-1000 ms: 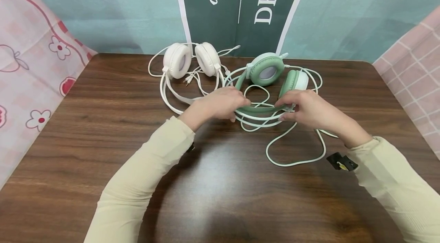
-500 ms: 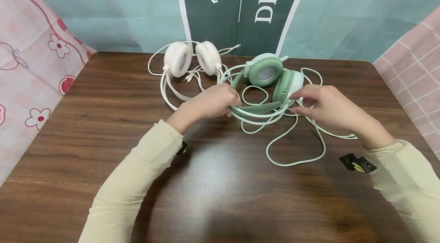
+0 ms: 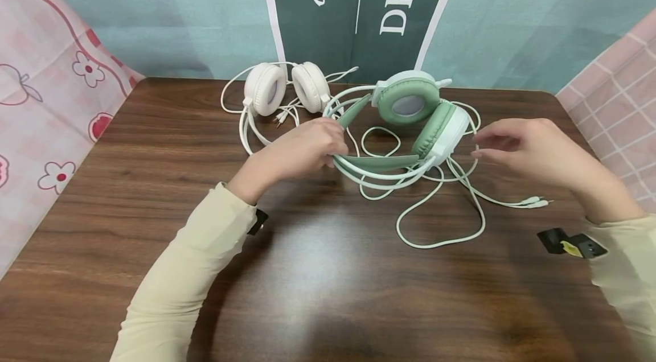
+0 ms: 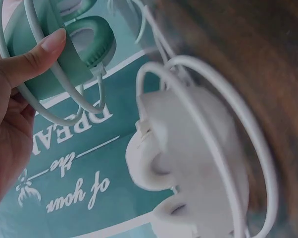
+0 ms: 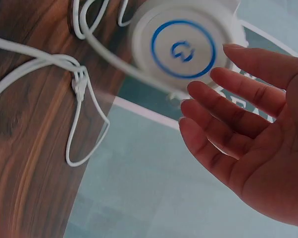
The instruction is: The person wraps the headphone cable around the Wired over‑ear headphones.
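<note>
My left hand point(image 3: 302, 148) grips the headband of a pair of green headphones point(image 3: 379, 163), its thumb point(image 4: 54, 40) across the band in the left wrist view. Both green ear cushions point(image 3: 408, 101) face toward the left, and the band tilts up off the table. To the right of the ear cups my right hand point(image 3: 528, 148) hangs with relaxed fingers and holds nothing. In the right wrist view that hand point(image 5: 248, 119) is beside a white ear cup with a blue ring point(image 5: 183, 48). The green headphones' pale cable point(image 3: 441, 243) lies looped on the table, its plugs point(image 3: 535, 202) below the right hand.
White headphones point(image 3: 266, 90) lie at the back left of the brown wooden table point(image 3: 328, 282), their band partly behind my left hand. A plug point(image 3: 280, 118) rests between their cups. A blue cloth point(image 3: 169, 15) with a dark printed panel hangs behind the table.
My right hand has left the green headphones and moved right. My left hand has shifted slightly left with the headband, and the ear cups have lifted and turned. The cable plugs have come into view.
</note>
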A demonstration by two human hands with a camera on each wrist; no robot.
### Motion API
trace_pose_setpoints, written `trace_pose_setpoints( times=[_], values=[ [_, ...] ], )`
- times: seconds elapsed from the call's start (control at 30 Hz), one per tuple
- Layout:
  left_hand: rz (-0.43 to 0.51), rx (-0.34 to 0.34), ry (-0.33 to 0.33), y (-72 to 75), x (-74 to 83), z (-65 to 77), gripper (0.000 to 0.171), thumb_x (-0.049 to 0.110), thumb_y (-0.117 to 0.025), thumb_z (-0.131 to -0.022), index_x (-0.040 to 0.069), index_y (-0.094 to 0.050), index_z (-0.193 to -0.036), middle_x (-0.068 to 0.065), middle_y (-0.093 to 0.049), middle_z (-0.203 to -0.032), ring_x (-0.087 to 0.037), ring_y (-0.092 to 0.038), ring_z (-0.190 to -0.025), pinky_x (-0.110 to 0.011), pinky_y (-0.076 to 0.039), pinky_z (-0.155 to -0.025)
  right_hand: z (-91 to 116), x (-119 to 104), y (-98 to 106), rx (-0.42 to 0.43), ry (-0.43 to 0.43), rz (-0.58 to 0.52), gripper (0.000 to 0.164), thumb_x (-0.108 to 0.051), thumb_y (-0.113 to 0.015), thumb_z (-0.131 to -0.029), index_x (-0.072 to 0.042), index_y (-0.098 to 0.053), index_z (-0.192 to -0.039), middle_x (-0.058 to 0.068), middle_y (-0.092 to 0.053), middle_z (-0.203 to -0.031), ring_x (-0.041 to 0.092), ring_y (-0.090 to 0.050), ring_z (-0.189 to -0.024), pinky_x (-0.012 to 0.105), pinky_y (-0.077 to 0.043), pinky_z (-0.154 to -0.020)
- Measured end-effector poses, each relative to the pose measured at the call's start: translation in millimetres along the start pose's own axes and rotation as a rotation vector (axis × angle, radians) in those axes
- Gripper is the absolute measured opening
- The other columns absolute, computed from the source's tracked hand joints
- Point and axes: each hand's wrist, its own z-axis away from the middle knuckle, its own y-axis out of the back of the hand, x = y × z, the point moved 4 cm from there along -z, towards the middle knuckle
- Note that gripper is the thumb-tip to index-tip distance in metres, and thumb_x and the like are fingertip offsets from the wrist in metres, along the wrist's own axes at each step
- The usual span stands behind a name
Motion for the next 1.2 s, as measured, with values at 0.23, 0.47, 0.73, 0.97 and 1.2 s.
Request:
trace_pose_setpoints(
  times=[0.23, 0.47, 0.73, 0.97, 1.2],
  values=[
    [-0.011, 0.123, -0.008, 24.6, 0.8, 11.9, 0.028, -0.016, -0.06, -0.058, 0.008, -0.046, -0.059, -0.001, -0.048, -0.059, -0.023, -0.051, -0.072, -0.03, -0.04, -0.086, 6, 14, 5, 0.002, -0.042, 0.022, 0.019, -0.013, -0.076, -0.072, -0.014, -0.068, -0.089, -0.006, -0.064, -0.07, -0.004, -0.055, -0.059, 0.009, -0.036, -0.057],
    [-0.064, 0.146, 0.042, 42.8, -0.4, 27.6, 0.026, -0.019, -0.061, -0.057, 0.005, -0.051, -0.061, -0.004, -0.055, -0.063, -0.026, -0.055, -0.077, -0.032, -0.033, -0.101, 9, 21, 2, -0.008, -0.046, 0.02, 0.019, -0.012, -0.075, -0.072, -0.012, -0.067, -0.089, -0.004, -0.064, -0.069, -0.003, -0.055, -0.058, 0.009, -0.036, -0.055],
    [-0.111, 0.132, 0.117, 59.2, 1.5, 36.9, 0.033, -0.026, -0.043, -0.061, 0.007, -0.045, -0.056, -0.002, -0.047, -0.057, -0.022, -0.055, -0.073, -0.03, -0.032, -0.102, 10, 25, -3, -0.046, -0.08, -0.002, 0.02, -0.013, -0.075, -0.073, -0.011, -0.067, -0.091, -0.001, -0.065, -0.071, 0.0, -0.057, -0.057, 0.01, -0.036, -0.055],
    [-0.157, 0.128, 0.152, 67.0, 5.0, 40.2, 0.036, -0.026, -0.039, -0.067, 0.008, -0.042, -0.054, -0.003, -0.043, -0.057, -0.023, -0.055, -0.071, -0.029, -0.031, -0.103, 10, 26, -5, -0.083, -0.099, -0.019, 0.021, -0.016, -0.074, -0.075, -0.011, -0.066, -0.094, -0.002, -0.065, -0.072, 0.003, -0.058, -0.058, 0.011, -0.037, -0.054],
    [-0.177, 0.122, 0.19, 70.1, 4.1, 44.1, 0.036, -0.024, -0.039, -0.069, 0.008, -0.046, -0.055, -0.003, -0.046, -0.058, -0.021, -0.056, -0.072, -0.027, -0.031, -0.102, 10, 27, -9, -0.112, -0.099, -0.012, 0.021, -0.018, -0.073, -0.076, -0.012, -0.066, -0.095, -0.002, -0.064, -0.071, 0.001, -0.057, -0.058, 0.011, -0.036, -0.054]
  ],
)
